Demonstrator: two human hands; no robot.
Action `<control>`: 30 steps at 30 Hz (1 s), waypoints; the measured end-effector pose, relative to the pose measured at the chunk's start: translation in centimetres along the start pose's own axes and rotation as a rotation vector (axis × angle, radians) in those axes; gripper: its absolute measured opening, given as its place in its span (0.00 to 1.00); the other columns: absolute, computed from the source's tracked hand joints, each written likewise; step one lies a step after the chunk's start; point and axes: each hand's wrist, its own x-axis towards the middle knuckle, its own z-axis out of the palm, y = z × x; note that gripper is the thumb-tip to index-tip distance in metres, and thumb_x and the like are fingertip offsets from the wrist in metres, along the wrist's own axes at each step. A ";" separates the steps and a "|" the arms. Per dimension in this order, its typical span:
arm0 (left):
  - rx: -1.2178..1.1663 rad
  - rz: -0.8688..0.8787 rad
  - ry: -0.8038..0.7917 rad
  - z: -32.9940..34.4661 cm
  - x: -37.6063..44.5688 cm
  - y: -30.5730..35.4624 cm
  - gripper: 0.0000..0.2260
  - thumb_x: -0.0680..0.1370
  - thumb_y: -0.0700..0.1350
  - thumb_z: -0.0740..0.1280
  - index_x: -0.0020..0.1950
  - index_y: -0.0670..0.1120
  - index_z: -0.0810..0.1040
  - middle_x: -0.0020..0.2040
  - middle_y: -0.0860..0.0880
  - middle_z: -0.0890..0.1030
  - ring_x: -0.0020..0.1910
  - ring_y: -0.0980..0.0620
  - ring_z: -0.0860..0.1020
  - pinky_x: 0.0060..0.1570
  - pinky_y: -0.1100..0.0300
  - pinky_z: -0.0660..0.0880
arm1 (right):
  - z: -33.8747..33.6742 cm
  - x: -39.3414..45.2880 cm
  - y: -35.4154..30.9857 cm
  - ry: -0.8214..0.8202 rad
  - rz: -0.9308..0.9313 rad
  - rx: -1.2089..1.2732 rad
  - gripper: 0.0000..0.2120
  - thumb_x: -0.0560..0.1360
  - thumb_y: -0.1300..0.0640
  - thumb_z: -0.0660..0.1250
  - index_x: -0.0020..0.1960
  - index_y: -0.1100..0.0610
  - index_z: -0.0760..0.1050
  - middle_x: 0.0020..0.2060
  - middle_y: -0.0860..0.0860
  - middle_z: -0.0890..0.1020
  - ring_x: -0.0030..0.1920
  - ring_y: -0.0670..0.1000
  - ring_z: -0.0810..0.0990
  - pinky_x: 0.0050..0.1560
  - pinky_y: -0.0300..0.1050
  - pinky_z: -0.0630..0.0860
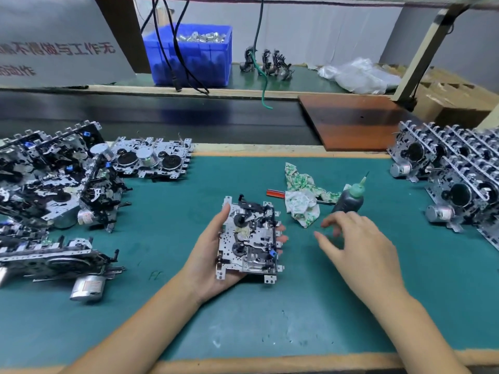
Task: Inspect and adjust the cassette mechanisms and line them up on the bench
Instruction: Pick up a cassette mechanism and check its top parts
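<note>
Left hand (213, 255) cradles the silver metal cassette mechanism (249, 238); right hand (353, 244) hovers loose, holding nothing. Keep it level while poking.

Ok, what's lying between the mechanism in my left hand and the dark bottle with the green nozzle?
In the head view, a crumpled green-printed cloth lies between the cassette mechanism and the bottle, with a red-handled tool partly under it.

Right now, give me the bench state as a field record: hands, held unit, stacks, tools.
left hand: holds cassette mechanism above green mat
right hand: empty, fingers relaxed, near dark bottle
unsorted pile: left of mat
lined-up row: right edge
tools: crumpled cloth, red-handled tool partly under it
blue bin: back shelf
</note>
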 end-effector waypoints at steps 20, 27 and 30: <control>-0.005 -0.090 0.218 0.1 -0.1 0.2 0.36 0.73 0.68 0.56 0.62 0.38 0.78 0.63 0.36 0.76 0.58 0.41 0.79 0.61 0.50 0.73 | 1.3 2.7 -2.2 -1.008 0.033 1.076 0.20 0.79 0.49 0.58 0.32 0.55 0.72 0.18 0.48 0.63 0.18 0.45 0.53 0.21 0.30 0.53; 0.010 -0.084 0.227 0.1 0.0 0.1 0.34 0.73 0.67 0.57 0.57 0.39 0.82 0.60 0.36 0.79 0.54 0.42 0.81 0.53 0.52 0.77 | 1.5 2.0 -2.3 -0.978 0.045 1.036 0.20 0.79 0.49 0.59 0.31 0.55 0.76 0.18 0.48 0.65 0.18 0.45 0.55 0.20 0.32 0.55; 0.017 -0.078 0.239 0.4 0.0 0.1 0.33 0.73 0.66 0.57 0.58 0.39 0.81 0.60 0.36 0.79 0.54 0.42 0.81 0.53 0.52 0.78 | 1.6 2.0 -2.4 -0.970 0.071 1.034 0.21 0.79 0.49 0.60 0.29 0.55 0.75 0.17 0.49 0.66 0.18 0.45 0.57 0.20 0.32 0.57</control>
